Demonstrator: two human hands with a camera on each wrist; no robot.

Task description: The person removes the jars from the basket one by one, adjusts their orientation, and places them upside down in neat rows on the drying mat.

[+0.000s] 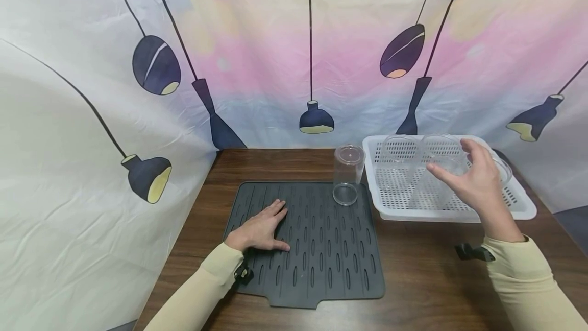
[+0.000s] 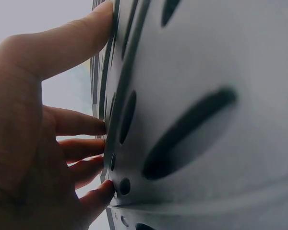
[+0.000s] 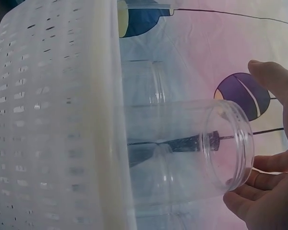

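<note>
My left hand [image 1: 262, 226] lies spread on a dark grey drying mat [image 1: 317, 275] with slotted holes; in the left wrist view its fingertips meet the mat [image 2: 206, 57]. Upside down at the mat's far right corner stands a clear jar [image 1: 347, 172]. Over the white basket [image 1: 381, 208] my right hand [image 1: 480, 180] is held with thumb and fingers spread wide. Beside it in the right wrist view is the rim of a clear jar [image 3: 182, 163] rising above the basket; the fingertips are right at that rim, while the thumb stands apart from it.
Several more clear jars [image 1: 399, 155] stand in the basket, seen through one another. Behind the wooden table [image 1: 413, 269] hangs a cloth backdrop [image 1: 275, 65] with printed lamps, close to the table's far edge.
</note>
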